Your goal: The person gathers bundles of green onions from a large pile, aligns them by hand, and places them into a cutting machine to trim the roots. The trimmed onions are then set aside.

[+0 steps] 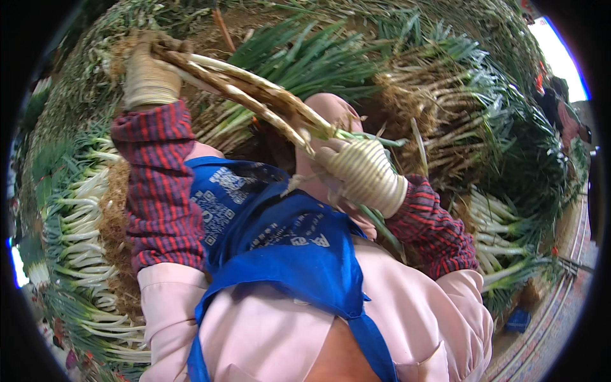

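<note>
Both my hands wear striped knit gloves. At the upper left, my left hand (155, 67) grips the root end of a few long scallions (248, 90) coated in brown dry skin. The stalks slant down to the right across my knee. My right hand (360, 169) is closed around them where white turns to green, its fingers partly hidden beneath. Green leaves hang out below the right glove. Behind the held stalks lies a pile of unpeeled scallions (305, 62) with the green tops pointing away to the right.
Cleaned white scallions (88, 229) lie in a long row on my left, roots inward. More cleaned ones (491, 238) rest at the right, below a heap of soil-covered scallions (444, 110). Leaf scraps (71, 105) cover the ground around. A blue printed apron (281, 215) covers my lap.
</note>
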A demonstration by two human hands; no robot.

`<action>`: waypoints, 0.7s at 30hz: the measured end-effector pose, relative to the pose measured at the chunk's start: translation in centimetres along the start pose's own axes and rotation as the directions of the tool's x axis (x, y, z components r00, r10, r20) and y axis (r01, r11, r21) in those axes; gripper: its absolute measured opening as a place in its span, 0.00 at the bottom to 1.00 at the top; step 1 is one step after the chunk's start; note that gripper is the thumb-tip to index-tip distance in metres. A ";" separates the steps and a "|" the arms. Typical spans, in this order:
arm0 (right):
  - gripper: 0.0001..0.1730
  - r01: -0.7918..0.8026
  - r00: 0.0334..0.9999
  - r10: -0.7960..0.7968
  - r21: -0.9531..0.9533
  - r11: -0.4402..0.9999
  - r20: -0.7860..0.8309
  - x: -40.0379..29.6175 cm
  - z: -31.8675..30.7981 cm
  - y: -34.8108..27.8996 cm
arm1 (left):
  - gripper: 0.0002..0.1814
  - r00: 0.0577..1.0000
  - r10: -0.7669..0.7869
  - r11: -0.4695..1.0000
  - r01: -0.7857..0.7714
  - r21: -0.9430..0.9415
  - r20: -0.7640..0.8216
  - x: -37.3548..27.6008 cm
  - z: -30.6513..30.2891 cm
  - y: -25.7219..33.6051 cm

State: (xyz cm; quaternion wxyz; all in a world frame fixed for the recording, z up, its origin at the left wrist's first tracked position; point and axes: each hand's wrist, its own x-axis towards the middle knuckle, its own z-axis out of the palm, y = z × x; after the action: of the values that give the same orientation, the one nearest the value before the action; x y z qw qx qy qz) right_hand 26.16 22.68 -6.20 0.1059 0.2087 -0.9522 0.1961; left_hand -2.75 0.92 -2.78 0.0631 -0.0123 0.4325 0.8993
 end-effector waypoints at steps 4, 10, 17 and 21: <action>0.10 -0.124 0.848 0.512 0.990 -0.062 0.138 1.8 -1.3 -2.1 | 0.13 0.999 -0.013 0.999 0.012 -0.032 -0.029 -1.3 0.4 -0.2; 0.13 0.427 0.830 0.527 0.817 -0.387 -0.184 -2.2 -4.6 2.9 | 0.11 0.939 -0.223 0.957 0.262 -0.123 0.264 1.1 -4.7 0.9; 0.11 -0.368 0.564 0.826 0.901 0.230 0.019 -21.9 -10.2 5.2 | 0.12 0.994 -0.097 0.994 0.094 -0.060 -0.041 1.7 -5.7 0.2; 0.14 -0.617 0.376 0.684 -0.382 0.688 0.625 -36.2 -5.3 1.5 | 0.11 0.996 -0.085 0.996 0.084 -0.015 -0.041 0.7 -3.2 0.1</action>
State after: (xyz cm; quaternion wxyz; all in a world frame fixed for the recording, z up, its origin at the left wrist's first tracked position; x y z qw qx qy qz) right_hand 58.41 39.04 -12.17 -0.3587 -0.1276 -0.9212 0.0807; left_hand -3.55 -1.58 -4.81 0.0920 -0.0497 0.4268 0.8983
